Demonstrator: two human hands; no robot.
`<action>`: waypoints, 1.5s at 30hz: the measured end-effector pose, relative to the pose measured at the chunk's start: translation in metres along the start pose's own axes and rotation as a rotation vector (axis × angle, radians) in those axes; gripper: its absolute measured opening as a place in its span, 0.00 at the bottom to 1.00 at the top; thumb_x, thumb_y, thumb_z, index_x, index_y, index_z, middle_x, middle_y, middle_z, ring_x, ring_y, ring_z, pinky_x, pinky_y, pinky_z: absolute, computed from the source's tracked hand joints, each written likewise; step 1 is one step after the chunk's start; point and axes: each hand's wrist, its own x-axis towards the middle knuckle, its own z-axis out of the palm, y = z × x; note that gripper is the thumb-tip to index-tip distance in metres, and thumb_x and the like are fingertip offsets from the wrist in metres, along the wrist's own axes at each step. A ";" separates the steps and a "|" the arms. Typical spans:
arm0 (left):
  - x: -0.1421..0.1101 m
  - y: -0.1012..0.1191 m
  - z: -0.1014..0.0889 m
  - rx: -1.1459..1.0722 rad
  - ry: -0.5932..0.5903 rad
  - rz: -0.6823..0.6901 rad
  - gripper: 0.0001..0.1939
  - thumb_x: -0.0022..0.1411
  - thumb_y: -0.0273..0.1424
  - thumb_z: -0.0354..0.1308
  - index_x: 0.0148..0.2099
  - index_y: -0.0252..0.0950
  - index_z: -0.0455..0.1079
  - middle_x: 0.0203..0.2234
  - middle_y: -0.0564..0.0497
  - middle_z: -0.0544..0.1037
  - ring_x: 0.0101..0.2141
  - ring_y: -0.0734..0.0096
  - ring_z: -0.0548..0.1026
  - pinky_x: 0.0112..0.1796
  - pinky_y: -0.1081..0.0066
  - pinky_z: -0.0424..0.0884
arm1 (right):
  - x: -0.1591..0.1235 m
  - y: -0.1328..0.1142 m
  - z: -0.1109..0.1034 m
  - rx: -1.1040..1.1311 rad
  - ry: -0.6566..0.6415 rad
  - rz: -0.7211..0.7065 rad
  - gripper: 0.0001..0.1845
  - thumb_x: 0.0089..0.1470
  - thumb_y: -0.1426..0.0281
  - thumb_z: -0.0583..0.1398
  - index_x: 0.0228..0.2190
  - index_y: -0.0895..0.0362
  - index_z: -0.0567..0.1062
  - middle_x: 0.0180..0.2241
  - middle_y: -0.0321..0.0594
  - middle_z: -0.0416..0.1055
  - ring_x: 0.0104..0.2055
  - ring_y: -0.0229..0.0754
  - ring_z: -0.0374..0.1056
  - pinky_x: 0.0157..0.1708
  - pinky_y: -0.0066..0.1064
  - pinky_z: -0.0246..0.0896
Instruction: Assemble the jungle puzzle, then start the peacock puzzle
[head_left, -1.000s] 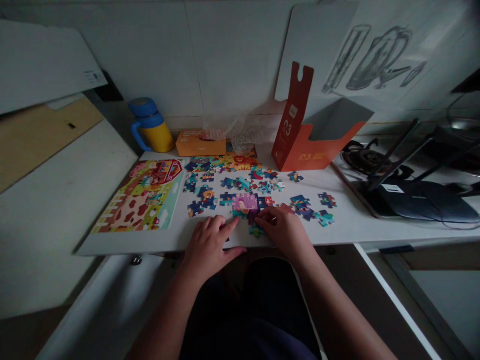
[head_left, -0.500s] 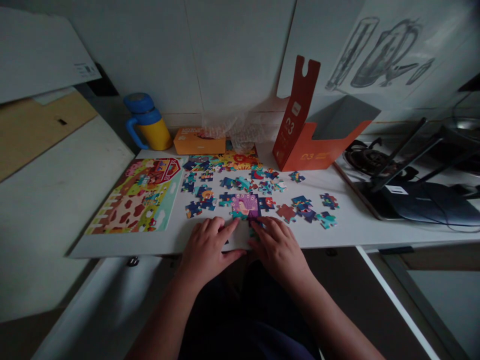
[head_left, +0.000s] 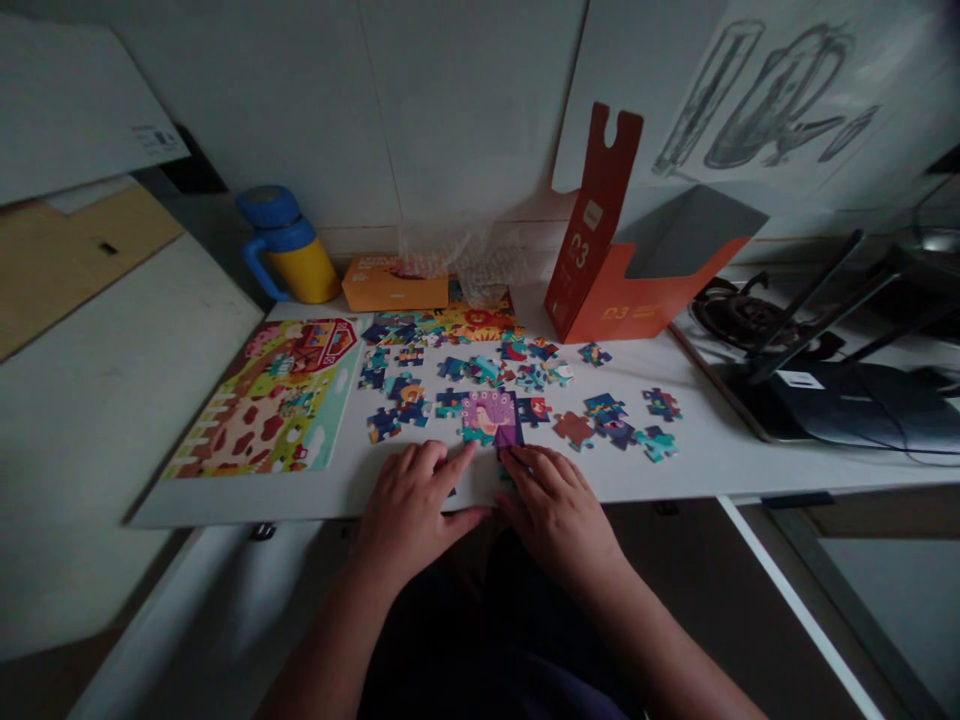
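Observation:
A partly joined jigsaw puzzle with a purple peacock [head_left: 489, 412] lies near the table's front edge. My left hand [head_left: 416, 495] rests at its lower left, index finger stretched to the peacock section's bottom edge and thumb spread along the table edge. A small dark bit of a piece shows beside that hand. My right hand [head_left: 553, 500] lies at the lower right, fingertips on the dark purple corner. A teal puzzle piece [head_left: 505, 473] shows between its index finger and thumb, mostly covered by the hand. A red puzzle piece [head_left: 534, 409] adjoins the peacock on the right.
Loose puzzle pieces [head_left: 574, 429] lie around both sides. A finished farm puzzle [head_left: 255, 420] is at left. Behind stand a blue-yellow bottle [head_left: 304, 262], an orange box [head_left: 395, 290], bubble wrap [head_left: 487, 262] and a taller open box [head_left: 637, 300]. A black router [head_left: 847, 405] sits at right.
My right fingers have drawn down slightly, showing more of the dark purple corner. The left hand keeps nearly the same place. The whole view has shifted a little.

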 end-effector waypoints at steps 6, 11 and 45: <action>0.001 0.001 -0.002 -0.001 0.002 -0.012 0.40 0.62 0.50 0.73 0.72 0.48 0.68 0.49 0.45 0.75 0.49 0.52 0.73 0.49 0.54 0.72 | 0.045 0.010 -0.020 -0.055 -0.098 0.023 0.15 0.73 0.64 0.58 0.53 0.53 0.81 0.51 0.50 0.80 0.52 0.55 0.74 0.53 0.47 0.71; 0.000 0.002 -0.004 -0.001 0.022 -0.002 0.37 0.65 0.53 0.69 0.70 0.48 0.70 0.49 0.45 0.75 0.49 0.52 0.74 0.49 0.54 0.72 | 0.123 0.030 -0.024 -0.123 -0.166 0.059 0.17 0.72 0.66 0.57 0.55 0.58 0.79 0.57 0.56 0.76 0.58 0.56 0.71 0.58 0.43 0.66; 0.000 -0.001 -0.001 0.001 0.011 -0.001 0.39 0.66 0.56 0.67 0.73 0.49 0.68 0.48 0.46 0.76 0.48 0.54 0.75 0.49 0.55 0.71 | 0.079 0.106 -0.039 0.146 -0.134 -0.007 0.21 0.64 0.66 0.66 0.57 0.53 0.75 0.55 0.50 0.80 0.52 0.53 0.79 0.51 0.42 0.74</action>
